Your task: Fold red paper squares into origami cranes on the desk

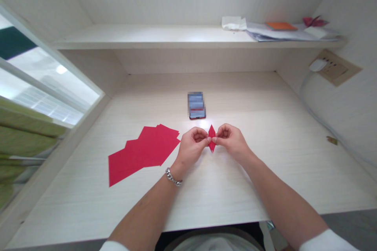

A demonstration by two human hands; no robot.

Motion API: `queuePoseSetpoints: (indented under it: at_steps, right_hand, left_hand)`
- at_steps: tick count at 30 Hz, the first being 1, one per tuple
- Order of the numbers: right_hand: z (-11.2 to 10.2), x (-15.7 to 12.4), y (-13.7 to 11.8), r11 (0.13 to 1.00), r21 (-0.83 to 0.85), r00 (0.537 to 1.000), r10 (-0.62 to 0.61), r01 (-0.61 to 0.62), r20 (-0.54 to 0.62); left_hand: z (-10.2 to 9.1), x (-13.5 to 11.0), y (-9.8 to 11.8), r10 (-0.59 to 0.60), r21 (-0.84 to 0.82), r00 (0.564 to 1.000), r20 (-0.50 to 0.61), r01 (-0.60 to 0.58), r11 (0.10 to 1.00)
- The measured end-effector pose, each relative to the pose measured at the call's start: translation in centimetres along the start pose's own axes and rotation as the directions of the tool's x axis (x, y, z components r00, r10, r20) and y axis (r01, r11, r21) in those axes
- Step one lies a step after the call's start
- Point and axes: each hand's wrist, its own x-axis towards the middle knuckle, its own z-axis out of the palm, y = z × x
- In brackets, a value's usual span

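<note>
A small folded red paper (212, 131), shaped like a narrow diamond with pointed ends, is held between my two hands over the desk. My left hand (193, 145) pinches its left side between thumb and fingers. On the opposite side, my right hand (232, 141) grips the paper's right edge in the same way. Both thumbs meet near the middle of the diamond and cover part of it. Left of my left hand lies a fanned stack of red paper sheets (144, 149), its right corner close to my hand.
A phone (196, 105) with a lit screen lies beyond my hands. The shelf (153, 33) above holds crumpled tissue (233, 23), papers (259, 33), an orange sheet (281, 26) and a folded red paper piece (315, 21). A white cable (315, 115) runs from the wall socket (335, 68).
</note>
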Motion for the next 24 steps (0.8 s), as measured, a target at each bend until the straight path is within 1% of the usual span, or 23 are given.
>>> queuePoseSetpoints:
  at_steps: [4, 7, 9, 11, 13, 15, 18, 21, 23, 24]
  right_hand:
    - [0.3, -0.2, -0.3, 0.999, 0.05, 1.0, 0.005, -0.003, -0.024]
    - [0.4, -0.3, -0.8, 0.985, 0.148, 0.996, 0.085, -0.09, 0.04]
    - [0.4, -0.3, -0.8, 0.98, 0.161, 0.991, 0.108, -0.119, 0.075]
    - [0.5, -0.2, -0.6, 0.991, 0.112, 0.996, 0.066, -0.073, 0.065]
    - [0.5, -0.1, -0.1, 0.999, 0.042, 0.999, -0.009, 0.007, 0.031]
    - [0.6, 0.0, 0.2, 0.997, -0.013, 0.997, -0.077, 0.077, -0.007]
    - [0.8, -0.3, 0.2, 0.987, -0.076, 0.988, -0.143, 0.139, -0.055]
    - [0.9, -0.8, -0.4, 0.941, -0.256, 0.962, -0.254, 0.221, -0.102]
    - [0.9, -1.1, -0.6, 0.893, -0.362, 0.944, -0.319, 0.269, -0.086]
    - [0.9, -1.1, -0.6, 0.883, -0.379, 0.944, -0.323, 0.276, -0.066]
  left_hand:
    - [0.1, 0.1, 0.0, 0.028, -0.021, 0.998, -0.057, -0.03, 0.999]
    - [0.0, 0.2, 0.0, 0.023, -0.033, 0.994, -0.111, -0.026, 0.999]
    - [0.0, 0.3, 0.0, 0.016, -0.035, 0.991, -0.13, -0.021, 0.999]
    - [0.0, 0.3, -0.1, 0.021, -0.027, 0.991, -0.136, -0.025, 0.999]
    - [0.1, 0.2, -0.1, 0.038, -0.009, 0.99, -0.139, -0.04, 0.999]
    - [0.3, 0.1, 0.0, 0.059, 0.006, 0.987, -0.147, -0.058, 0.998]
    - [0.4, 0.0, 0.1, 0.075, 0.014, 0.981, -0.176, -0.074, 0.997]
    - [0.4, 0.0, 0.1, 0.094, 0.039, 0.968, -0.234, -0.087, 0.995]
    - [0.4, -0.1, 0.0, 0.131, 0.073, 0.953, -0.273, -0.115, 0.991]
    - [0.4, -0.2, 0.0, 0.152, 0.091, 0.948, -0.281, -0.131, 0.987]
